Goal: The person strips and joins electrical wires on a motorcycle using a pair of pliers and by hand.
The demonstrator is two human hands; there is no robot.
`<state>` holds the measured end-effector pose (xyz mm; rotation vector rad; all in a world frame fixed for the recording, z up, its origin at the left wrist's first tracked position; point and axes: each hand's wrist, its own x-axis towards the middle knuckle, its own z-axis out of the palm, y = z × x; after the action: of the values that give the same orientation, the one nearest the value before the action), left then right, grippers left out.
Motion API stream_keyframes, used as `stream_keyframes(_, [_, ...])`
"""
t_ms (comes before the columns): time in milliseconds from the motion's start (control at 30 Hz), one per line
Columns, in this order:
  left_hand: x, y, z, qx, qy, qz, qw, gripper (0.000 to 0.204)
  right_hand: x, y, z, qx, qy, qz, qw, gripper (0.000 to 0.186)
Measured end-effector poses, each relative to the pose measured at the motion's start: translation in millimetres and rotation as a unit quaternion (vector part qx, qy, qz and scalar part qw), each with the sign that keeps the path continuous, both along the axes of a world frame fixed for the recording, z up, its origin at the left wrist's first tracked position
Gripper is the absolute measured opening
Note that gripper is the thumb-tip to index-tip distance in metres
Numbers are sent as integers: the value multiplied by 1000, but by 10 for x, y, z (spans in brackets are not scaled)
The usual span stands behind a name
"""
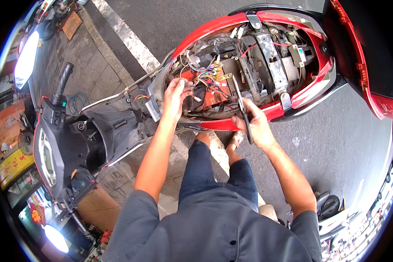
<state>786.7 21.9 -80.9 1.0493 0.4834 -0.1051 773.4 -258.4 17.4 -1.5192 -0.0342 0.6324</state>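
An electric scooter with a red body (214, 30) lies in front of me with its rear compartment uncovered. My left hand (176, 92) is at the near left of that compartment, thumb and fingertips pinched beside a bundle of coloured wires (210, 75). What they pinch is too small to make out. My right hand (256, 123) grips a long, slim tool with a black handle (244, 117). Its metal end points up toward the compartment; its exact kind is unclear. Between my hands lies an orange-red panel (214, 97) beneath the wires, with a small white connector (197, 99) near my left fingers.
The scooter's handlebar (62, 85) and dark front panel (72, 142) are at the left. A metal crossbar (273, 59) spans the compartment. The seat (364, 52) is tipped up at far right. Asphalt (327, 144) and paving lie around; my feet stand close to the scooter's near side.
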Motion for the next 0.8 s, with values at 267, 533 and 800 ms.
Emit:
stream_keyframes(267, [-46, -8, -82, 78, -66, -40, 994, 27, 688, -128, -176, -41, -115, 152, 981, 49])
stream_keyframes(533, [40, 66, -438, 106, -242, -127, 956, 66, 1270, 490, -491, 34, -109, 269, 956, 45])
stream_keyframes(800, [24, 10, -423, 122, -258, -123, 950, 78, 1300, 892, -662, 107, -211, 352, 906, 50])
